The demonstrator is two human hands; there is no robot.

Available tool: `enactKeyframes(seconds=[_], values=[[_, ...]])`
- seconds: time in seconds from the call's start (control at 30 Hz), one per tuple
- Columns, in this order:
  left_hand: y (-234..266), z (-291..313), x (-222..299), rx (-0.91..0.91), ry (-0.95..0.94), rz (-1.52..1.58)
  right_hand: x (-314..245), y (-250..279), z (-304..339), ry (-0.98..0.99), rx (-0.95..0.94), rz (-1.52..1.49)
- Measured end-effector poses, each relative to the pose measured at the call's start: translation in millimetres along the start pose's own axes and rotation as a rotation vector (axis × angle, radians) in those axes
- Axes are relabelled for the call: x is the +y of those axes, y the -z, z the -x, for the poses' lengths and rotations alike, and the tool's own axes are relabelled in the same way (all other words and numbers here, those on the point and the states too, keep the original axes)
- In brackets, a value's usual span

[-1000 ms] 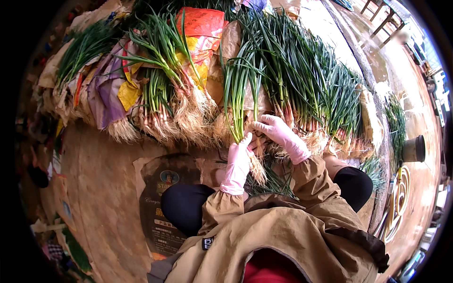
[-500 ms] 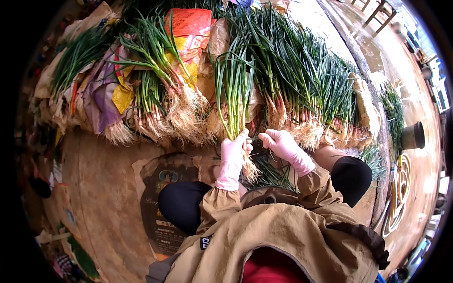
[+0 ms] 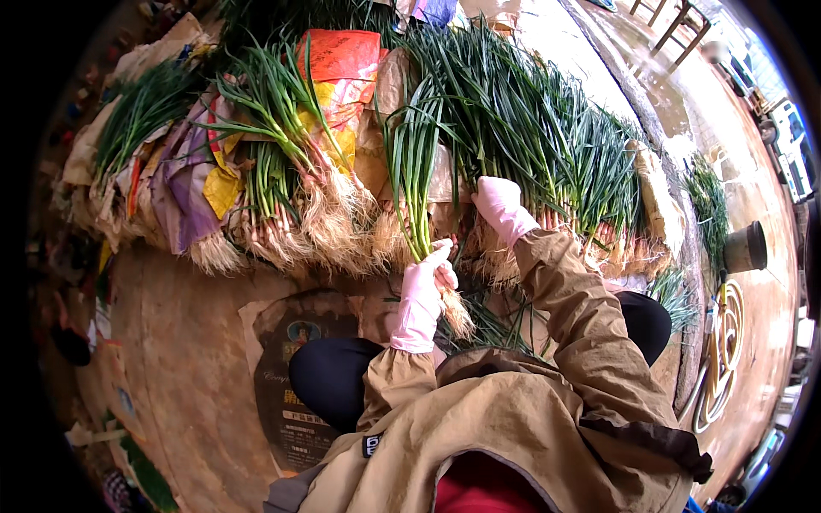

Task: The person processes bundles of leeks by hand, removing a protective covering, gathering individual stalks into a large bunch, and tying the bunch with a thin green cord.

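My left hand (image 3: 425, 286), in a pink glove, is closed around a small bunch of green garlic (image 3: 416, 192). The long leaves point away from me, and pale roots hang below the fist. My right hand (image 3: 500, 205), gloved in pink too, rests against the stems of a big heap of green garlic (image 3: 539, 145). Its fingers are curled closed, and what they hold, if anything, is hidden. Left of the held bunch lies a thick bundle of green garlic (image 3: 329, 201) with bushy, straw-coloured roots.
Red and yellow sacking (image 3: 342, 64) and a purple cloth (image 3: 181, 192) lie among the bundles. Loose green leaves (image 3: 483, 321) are strewn between my knees. A dark flattened sack (image 3: 299, 376) covers part of the floor. To the right are a dark bucket (image 3: 747, 248) and a coiled hose (image 3: 725, 342).
My right hand has moved forward from beside the left hand to the heap's stems. My left hand keeps its bunch, almost in the same place.
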State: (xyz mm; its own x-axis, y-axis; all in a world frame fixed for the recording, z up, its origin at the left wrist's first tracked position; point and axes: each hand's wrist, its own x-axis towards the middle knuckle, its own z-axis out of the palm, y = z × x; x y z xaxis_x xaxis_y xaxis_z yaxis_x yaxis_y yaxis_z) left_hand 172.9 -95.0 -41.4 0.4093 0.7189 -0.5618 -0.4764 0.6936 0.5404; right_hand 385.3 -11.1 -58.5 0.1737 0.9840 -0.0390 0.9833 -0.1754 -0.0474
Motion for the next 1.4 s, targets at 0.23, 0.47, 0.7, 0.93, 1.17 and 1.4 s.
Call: enactKeyframes(seconds=[0.23, 0.47, 0.7, 0.93, 1.17, 1.4], values=[[15.4, 5.0, 1.7, -0.109, -0.064, 0.158, -11.2, 56.6, 66.6, -0.145, -0.346, -1.393], [10.2, 2.7, -13.2, 0.070, -0.097, -0.091, -47.1, -1.3, 113.7, -0.058, -0.117, -1.281], [8.5, 5.9, -14.7, 0.111, -0.114, -0.207, -56.2, -7.8, 64.1, -0.091, 0.028, -1.152], [9.2, 14.5, -14.2, 0.238, -0.199, -0.406, -77.6, -10.3, 61.7, -0.076, 0.290, -0.865], [21.4, 16.0, 5.5, -0.065, 0.006, -0.061, -51.5, -14.3, 41.3, -0.460, -0.234, -2.035], [22.2, 12.2, 13.2, 0.019, -0.021, -0.195, -16.1, -68.4, 162.0, 0.154, -0.212, -0.419]])
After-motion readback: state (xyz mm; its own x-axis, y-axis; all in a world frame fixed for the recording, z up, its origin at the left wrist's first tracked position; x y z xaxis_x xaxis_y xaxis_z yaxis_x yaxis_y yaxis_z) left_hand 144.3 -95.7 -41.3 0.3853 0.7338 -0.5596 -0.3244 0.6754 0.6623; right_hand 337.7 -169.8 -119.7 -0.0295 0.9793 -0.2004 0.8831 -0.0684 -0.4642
